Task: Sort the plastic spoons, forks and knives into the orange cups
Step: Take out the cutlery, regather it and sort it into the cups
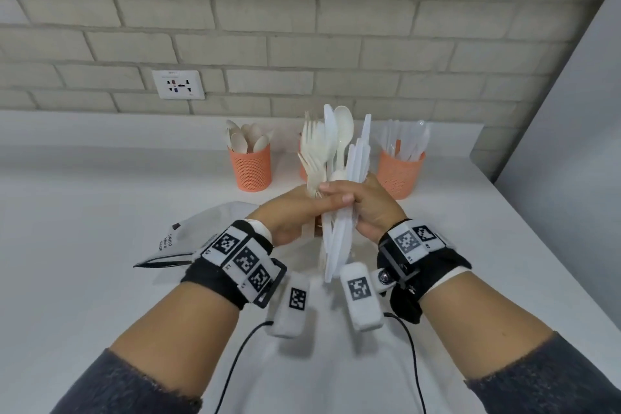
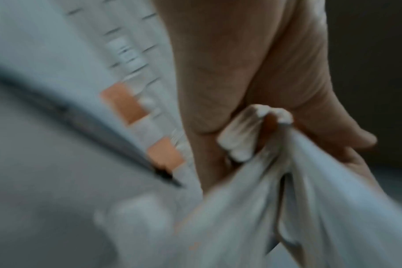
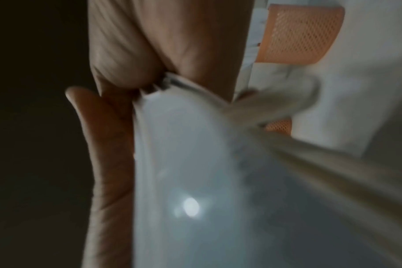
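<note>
A: Above the counter [image 1: 100, 212], in front of the three orange cups, both hands wrap one mixed bundle [image 1: 336, 151] of forks, spoons and knives, held upright

B: grip?

A: left hand [image 1: 292, 215] curled round the handles from the left, fingers lapping across the front. Right hand [image 1: 373, 208] curled round the same handles from the right. Neither is free, both closed tight on the bundle

B: cups?

A: left cup [image 1: 250, 168] holds spoons, right cup [image 1: 400, 175] holds clear knives, middle cup [image 1: 302, 165] is mostly hidden behind the bundle, contents can't be read

B: failure modes?

A: main one: the pieces are thin and slick and fan out at the top. Loosening one hand to pull a piece likely lets the rest slide down, the knives already hang low below the palms

B: others?

A: tines tangled with the spoon bowls, so pulling one could drag a neighbour out. Cups are light mesh and already full, a hard push in could tip one. White on white, so a knife could pass for a handle and land in the wrong cup

B: bag [image 1: 188, 239] on the left?

A: lying flat, well clear of the cups, no risk
</note>
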{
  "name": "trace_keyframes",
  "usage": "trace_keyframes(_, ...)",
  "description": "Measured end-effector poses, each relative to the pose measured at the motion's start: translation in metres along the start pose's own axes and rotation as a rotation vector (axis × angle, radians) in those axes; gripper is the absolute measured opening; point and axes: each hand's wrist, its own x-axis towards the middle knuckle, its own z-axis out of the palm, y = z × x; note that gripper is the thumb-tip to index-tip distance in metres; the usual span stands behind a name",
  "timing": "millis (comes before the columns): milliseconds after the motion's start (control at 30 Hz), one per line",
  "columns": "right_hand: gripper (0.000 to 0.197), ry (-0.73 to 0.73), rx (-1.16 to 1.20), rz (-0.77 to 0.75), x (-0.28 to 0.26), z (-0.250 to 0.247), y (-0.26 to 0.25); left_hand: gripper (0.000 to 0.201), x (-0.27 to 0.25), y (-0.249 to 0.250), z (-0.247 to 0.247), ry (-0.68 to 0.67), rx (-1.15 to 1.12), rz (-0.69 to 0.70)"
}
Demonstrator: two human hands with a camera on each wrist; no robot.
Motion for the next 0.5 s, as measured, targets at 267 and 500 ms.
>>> trace_keyframes(267,0.034,0.060,-0.090,-0.005,0.005,-0.010,-0.002,0.038,0.012,-0.014,0.014,-0.037,-0.183,0.004)
trace_keyframes(500,0.064,-0.146,-0.408,0.103,0.014,-0.025,-0.005,0.042,0.023,-0.021,0.011,-0.011,-0.334,0.038)
